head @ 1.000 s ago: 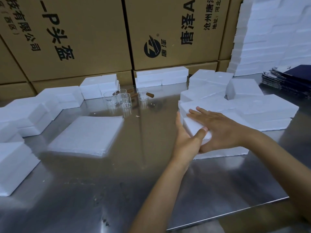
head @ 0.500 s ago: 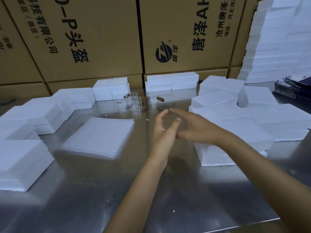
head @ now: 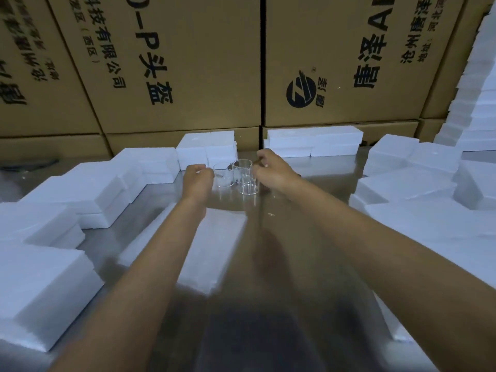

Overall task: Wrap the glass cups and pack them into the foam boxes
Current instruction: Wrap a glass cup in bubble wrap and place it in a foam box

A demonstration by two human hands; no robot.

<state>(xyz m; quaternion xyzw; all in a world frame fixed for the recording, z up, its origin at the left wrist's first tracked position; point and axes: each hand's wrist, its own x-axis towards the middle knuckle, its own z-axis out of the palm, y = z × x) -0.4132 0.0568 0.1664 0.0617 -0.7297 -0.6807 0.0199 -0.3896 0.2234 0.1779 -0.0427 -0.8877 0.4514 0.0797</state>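
Three clear glass cups (head: 224,176) show in a cluster at the far middle of the steel table (head: 271,326). My left hand (head: 197,176) is at the leftmost cup, fingers curled, thumb against its wall. My right hand (head: 272,170) sits at the right side of the cluster with fingers curled by the rear cup's rim (head: 242,164); what it covers is hidden. A stack of white foam wrap sheets (head: 217,248) lies under my left forearm. White foam boxes (head: 80,190) lie to the left, and further foam boxes (head: 402,183) to the right.
Large brown cardboard cartons (head: 188,76) wall off the back of the table. More foam boxes (head: 314,142) line the back edge, and a tall foam stack (head: 480,103) rises at the far right. Bare steel shows between my forearms.
Both hands left the foam box on the right and reached forward to the glass cups. The view moved closer to the back of the table.
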